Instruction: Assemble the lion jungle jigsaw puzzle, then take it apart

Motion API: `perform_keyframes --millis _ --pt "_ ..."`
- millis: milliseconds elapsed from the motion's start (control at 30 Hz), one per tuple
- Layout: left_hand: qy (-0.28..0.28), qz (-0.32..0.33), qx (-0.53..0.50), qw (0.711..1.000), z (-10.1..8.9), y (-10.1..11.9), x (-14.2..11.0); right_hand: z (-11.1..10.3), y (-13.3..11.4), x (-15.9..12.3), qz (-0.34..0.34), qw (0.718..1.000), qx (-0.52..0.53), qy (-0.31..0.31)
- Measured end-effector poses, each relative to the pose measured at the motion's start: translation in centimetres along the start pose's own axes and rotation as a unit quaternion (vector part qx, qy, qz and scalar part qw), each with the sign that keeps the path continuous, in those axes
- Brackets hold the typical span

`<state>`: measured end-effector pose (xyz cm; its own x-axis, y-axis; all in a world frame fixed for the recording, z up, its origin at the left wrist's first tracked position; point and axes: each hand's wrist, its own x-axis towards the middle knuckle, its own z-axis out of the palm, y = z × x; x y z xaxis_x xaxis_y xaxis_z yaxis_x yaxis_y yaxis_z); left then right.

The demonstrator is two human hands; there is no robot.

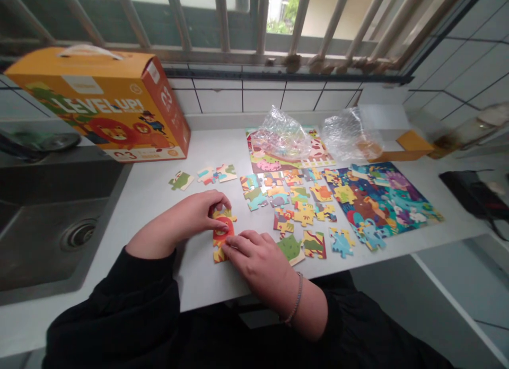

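Left hand [190, 216] curls over a small joined jigsaw section [221, 242], fingertips pressing its top; right hand [254, 257] grips its lower edge, both near the front edge of the white countertop [151, 157]. Loose puzzle pieces [294, 210] lie mid-surface. A printed puzzle board [382, 202] sits right; an orange "LEVEL UP!" carton [97, 104] occupies the rear-left corner.

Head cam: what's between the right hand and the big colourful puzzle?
In the head view, loose jigsaw pieces lie between the right hand and the big colourful puzzle.
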<state>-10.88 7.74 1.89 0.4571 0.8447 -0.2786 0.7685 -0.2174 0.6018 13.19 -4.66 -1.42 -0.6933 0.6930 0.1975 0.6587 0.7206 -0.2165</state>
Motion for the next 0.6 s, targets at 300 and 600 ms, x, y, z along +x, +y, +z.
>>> perform_keyframes --millis 300,600 --pt "0.011 0.004 -0.006 1.000 -0.1 -0.2 0.0 -0.2 -0.1 0.1 0.012 1.000 0.011 0.006" --pt "0.013 0.004 -0.017 1.000 0.2 -0.4 0.0 -4.0 5.2 -2.2 0.131 0.983 0.001 0.128"
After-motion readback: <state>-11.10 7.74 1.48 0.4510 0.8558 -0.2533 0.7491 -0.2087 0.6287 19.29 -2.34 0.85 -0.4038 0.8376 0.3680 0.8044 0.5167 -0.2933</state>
